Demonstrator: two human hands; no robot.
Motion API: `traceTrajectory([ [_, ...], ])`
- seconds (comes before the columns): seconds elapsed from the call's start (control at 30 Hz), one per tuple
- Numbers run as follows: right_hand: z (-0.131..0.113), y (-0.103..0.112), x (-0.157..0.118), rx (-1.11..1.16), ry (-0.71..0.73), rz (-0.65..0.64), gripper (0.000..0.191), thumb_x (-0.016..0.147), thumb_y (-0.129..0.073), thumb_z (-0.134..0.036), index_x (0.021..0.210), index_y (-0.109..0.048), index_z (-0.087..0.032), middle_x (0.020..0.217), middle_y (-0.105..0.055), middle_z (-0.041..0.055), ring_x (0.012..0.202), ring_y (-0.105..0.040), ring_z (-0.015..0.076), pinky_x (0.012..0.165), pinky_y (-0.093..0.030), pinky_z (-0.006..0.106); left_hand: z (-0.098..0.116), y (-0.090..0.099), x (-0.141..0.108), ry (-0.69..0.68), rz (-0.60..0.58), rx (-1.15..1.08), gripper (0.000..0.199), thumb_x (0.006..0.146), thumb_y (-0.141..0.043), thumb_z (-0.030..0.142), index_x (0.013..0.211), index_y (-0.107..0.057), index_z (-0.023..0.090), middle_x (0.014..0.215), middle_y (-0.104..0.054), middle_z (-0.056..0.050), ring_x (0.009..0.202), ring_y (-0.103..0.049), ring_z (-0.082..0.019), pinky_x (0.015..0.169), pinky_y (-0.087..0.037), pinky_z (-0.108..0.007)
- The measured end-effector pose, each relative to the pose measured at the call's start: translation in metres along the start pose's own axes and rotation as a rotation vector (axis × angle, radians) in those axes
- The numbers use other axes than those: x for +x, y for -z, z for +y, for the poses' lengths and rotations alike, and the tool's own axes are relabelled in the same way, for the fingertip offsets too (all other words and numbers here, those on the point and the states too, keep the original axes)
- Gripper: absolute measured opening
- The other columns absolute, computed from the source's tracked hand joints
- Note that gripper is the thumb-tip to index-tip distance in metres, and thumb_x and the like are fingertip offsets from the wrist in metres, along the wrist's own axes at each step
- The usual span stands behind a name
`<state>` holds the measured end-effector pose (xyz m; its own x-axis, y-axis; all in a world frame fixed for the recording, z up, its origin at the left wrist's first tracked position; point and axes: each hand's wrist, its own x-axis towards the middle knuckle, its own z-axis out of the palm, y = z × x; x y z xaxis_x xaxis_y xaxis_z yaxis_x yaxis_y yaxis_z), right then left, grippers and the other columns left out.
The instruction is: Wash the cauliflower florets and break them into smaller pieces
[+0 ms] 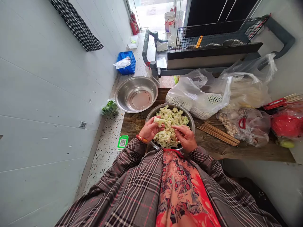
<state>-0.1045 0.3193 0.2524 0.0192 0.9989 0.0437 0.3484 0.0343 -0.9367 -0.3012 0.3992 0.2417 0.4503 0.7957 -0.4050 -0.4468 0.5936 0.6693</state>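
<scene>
My left hand [151,130], with a reddish-brown bangle at the wrist, holds a pale cauliflower floret [159,121] between thumb and fingers. Facing it, my right hand [186,136] is closed in a pinch, its fingertips pointing toward the floret. Whatever sits in that pinch is too small to make out. Both hands are over a steel bowl [192,122] heaped with cut cauliflower [176,117]. Right of the bowl, a bundle of thin wooden skewers [219,133] lies on the dark wooden table [132,123].
A large steel basin [136,94] stands beyond the bowl to the left. Plastic bags [199,91] with white baskets crowd the back right, near a bag of mushroom-like pieces [243,126] and a red bag [287,123]. A wheeled cart [213,61] stands behind; a white wall runs along the left.
</scene>
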Motion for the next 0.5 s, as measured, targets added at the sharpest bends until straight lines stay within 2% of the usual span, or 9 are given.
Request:
traceTrajectory([
  [0.13, -0.005, -0.005, 0.008, -0.164, 0.153, 0.012, 0.029, 0.095, -0.05, -0.036, 0.112, -0.071, -0.024, 0.085, -0.063, 0.0046, 0.074, -0.059, 0.0155, 0.067, -0.051, 0.029, -0.004, -0.008, -0.008, 0.035, -0.009, -0.007, 0.033, 0.075, -0.076, 0.026, 0.099, -0.055, 0.016, 0.083, -0.069, -0.004, 0.077, -0.071, -0.017, 0.072, -0.058, -0.03],
  [0.3, -0.002, -0.012, 0.01, -0.193, 0.229, 0.06, 0.029, 0.096, -0.05, -0.031, 0.115, -0.07, -0.024, 0.085, -0.063, 0.0045, 0.074, -0.058, 0.0152, 0.069, -0.049, 0.029, -0.01, -0.017, -0.017, 0.05, 0.03, 0.043, 0.035, 0.07, -0.081, 0.032, 0.089, -0.06, 0.012, 0.083, -0.068, -0.006, 0.072, -0.069, -0.016, 0.061, -0.057, -0.026],
  [0.43, -0.005, -0.012, 0.011, -0.231, 0.254, 0.078, 0.029, 0.096, -0.051, -0.03, 0.116, -0.07, -0.025, 0.08, -0.06, 0.0031, 0.071, -0.056, 0.0147, 0.067, -0.048, 0.028, -0.008, -0.024, -0.022, 0.007, 0.053, 0.028, 0.043, 0.066, -0.084, 0.032, 0.096, -0.059, 0.015, 0.076, -0.066, -0.001, 0.06, -0.064, -0.012, 0.049, -0.05, -0.02],
  [0.5, -0.01, -0.005, 0.014, -0.212, 0.248, 0.148, 0.028, 0.095, -0.052, -0.029, 0.115, -0.071, -0.025, 0.08, -0.06, 0.0028, 0.071, -0.056, 0.0145, 0.066, -0.048, 0.028, -0.005, -0.026, -0.025, -0.017, 0.055, 0.019, 0.049, 0.065, -0.084, 0.031, 0.103, -0.057, 0.017, 0.076, -0.066, -0.001, 0.059, -0.063, -0.012, 0.046, -0.046, -0.019],
])
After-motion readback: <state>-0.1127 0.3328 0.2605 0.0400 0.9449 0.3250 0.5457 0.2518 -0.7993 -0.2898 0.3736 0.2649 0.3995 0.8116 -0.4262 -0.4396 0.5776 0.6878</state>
